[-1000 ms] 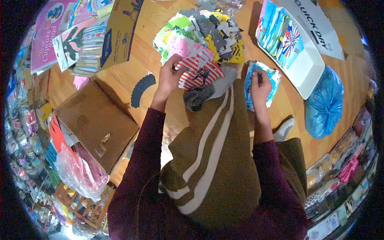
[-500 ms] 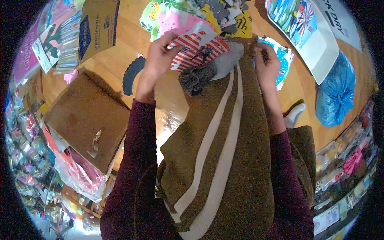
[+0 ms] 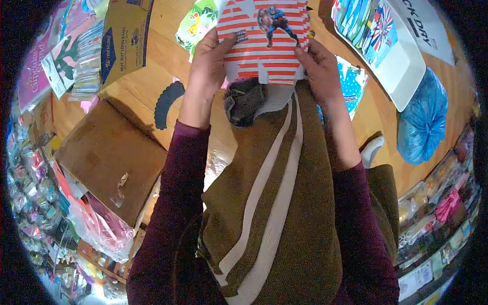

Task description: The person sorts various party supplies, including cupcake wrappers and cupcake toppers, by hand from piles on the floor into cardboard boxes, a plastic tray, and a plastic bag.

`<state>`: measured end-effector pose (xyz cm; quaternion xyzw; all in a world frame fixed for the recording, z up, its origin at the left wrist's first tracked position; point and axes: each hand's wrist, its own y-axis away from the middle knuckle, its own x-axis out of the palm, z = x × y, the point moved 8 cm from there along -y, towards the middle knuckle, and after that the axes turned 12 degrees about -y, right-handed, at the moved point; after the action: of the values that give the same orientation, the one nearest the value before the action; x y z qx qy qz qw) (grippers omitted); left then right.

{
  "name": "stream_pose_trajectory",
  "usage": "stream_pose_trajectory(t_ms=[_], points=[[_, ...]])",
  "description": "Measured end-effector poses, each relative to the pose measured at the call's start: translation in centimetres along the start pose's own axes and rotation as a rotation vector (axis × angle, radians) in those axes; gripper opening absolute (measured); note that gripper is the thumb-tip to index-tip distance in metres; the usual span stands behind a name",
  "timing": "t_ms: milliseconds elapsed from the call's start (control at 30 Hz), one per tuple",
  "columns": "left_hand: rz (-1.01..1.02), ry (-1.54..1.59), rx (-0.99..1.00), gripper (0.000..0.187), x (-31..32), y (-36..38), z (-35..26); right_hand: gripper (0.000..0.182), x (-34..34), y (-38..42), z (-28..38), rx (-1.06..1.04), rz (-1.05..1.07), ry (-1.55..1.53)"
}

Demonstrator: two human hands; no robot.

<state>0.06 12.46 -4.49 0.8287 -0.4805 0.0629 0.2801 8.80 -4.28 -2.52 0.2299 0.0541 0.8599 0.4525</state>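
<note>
My left hand [image 3: 209, 61] grips the left edge of a stack of striped paper sheets [image 3: 262, 63], red and white, with a shield-bearing superhero printed on the top one. The right edge of this stack is pinched in my right hand [image 3: 321, 68]. The stack faces me, raised above a foot in a dark sock [image 3: 245, 103]. Blue paper with white dots [image 3: 352, 89] lies on the floor beyond my right wrist. Green animal-print paper [image 3: 202, 25] shows past my left hand, partly covered.
A brown box [image 3: 109, 152] and a dark scalloped strip [image 3: 169, 105] lie to the left. Up left stands a printed carton [image 3: 127, 43]. On the right are a white tray [image 3: 401, 76] of flag-patterned packs and a tied blue plastic bag [image 3: 424, 119]. Packed goods line both sides.
The striped sheets have risen and turned from tilted to facing me. My right hand has moved left from near the blue paper and taken hold of their right edge.
</note>
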Motion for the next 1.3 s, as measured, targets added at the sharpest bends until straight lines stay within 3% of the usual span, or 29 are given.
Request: stream_pose_trajectory(t_ms=[167,233,267,300,333,400,433,467,500,533,600,667,767,800,867,900,933,1033,1133,1300], points=[[0.001,-0.141,0.007,0.027,0.0,0.6,0.8,0.02,-1.8,0.8,0.4,0.05,-0.059,0.015],[-0.015,-0.133,-0.016,0.033,-0.5,0.8,0.1,0.02,-2.2,1.7,3.9,-0.176,-0.162,0.473],[0.045,0.011,-0.154,0.043,-0.1,1.2,0.4,0.02,-2.3,1.6,4.9,-0.178,-0.159,0.471],[0.105,0.156,-0.294,0.055,0.6,1.7,0.7,0.023,-0.5,2.1,7.9,-0.486,-0.043,0.714],[0.103,0.155,-0.296,0.055,0.4,1.8,0.5,0.026,1.5,3.6,9.6,-0.796,0.077,0.951],[-0.016,-0.006,-0.343,0.069,-1.0,2.2,0.5,0.033,1.8,4.3,9.7,-0.798,0.091,0.995],[0.219,0.238,-0.349,0.058,1.3,2.6,-0.7,0.034,2.5,4.7,10.0,-0.84,0.112,1.041],[0.221,0.24,-0.349,0.058,1.4,2.5,-0.3,0.035,3.2,5.1,10.0,-0.881,0.134,1.087],[0.097,0.109,-0.258,0.05,0.4,2.1,0.0,0.033,2.8,4.7,9.1,-0.827,0.113,0.833],[-0.025,-0.022,-0.165,0.043,-0.8,1.8,0.0,0.033,2.6,4.8,8.9,-0.828,0.113,0.834],[0.061,0.002,-0.218,0.033,-0.3,1.3,0.9,0.034,1.6,4.2,8.3,-0.787,-0.029,1.197],[0.059,-0.007,-0.077,0.032,0.2,1.2,0.3,0.032,-0.1,4.0,7.2,-0.834,-0.145,1.154],[-0.008,-0.03,-0.021,0.036,0.4,1.3,0.1,0.031,-5.0,2.8,3.4,-0.221,-0.343,0.25],[-0.038,0.0,0.005,0.038,0.4,1.4,-0.1,0.031,-4.6,2.9,3.3,-0.223,-0.345,0.252],[-0.005,-0.036,0.053,0.039,-0.5,1.1,1.0,0.034,-3.1,2.7,0.9,-0.062,-0.257,-0.026],[-0.046,-0.041,0.037,0.038,-0.1,1.5,1.0,0.037,-2.0,2.5,0.4,-0.065,-0.176,-0.081],[-0.088,-0.046,0.018,0.037,0.1,2.0,1.0,0.033,-1.9,2.9,0.0,0.004,-0.201,0.129],[-0.068,0.076,-0.002,0.031,0.4,2.4,1.7,0.029,-1.7,3.0,-0.7,-0.011,-0.147,-0.008],[-0.048,0.083,-0.055,0.027,0.5,2.8,2.2,0.025,-3.2,2.7,-1.0,0.011,-0.227,-0.041],[-0.018,-0.021,0.018,0.027,1.2,2.7,1.7,0.021,-4.4,2.0,-0.6,0.0,-0.347,-0.156]])
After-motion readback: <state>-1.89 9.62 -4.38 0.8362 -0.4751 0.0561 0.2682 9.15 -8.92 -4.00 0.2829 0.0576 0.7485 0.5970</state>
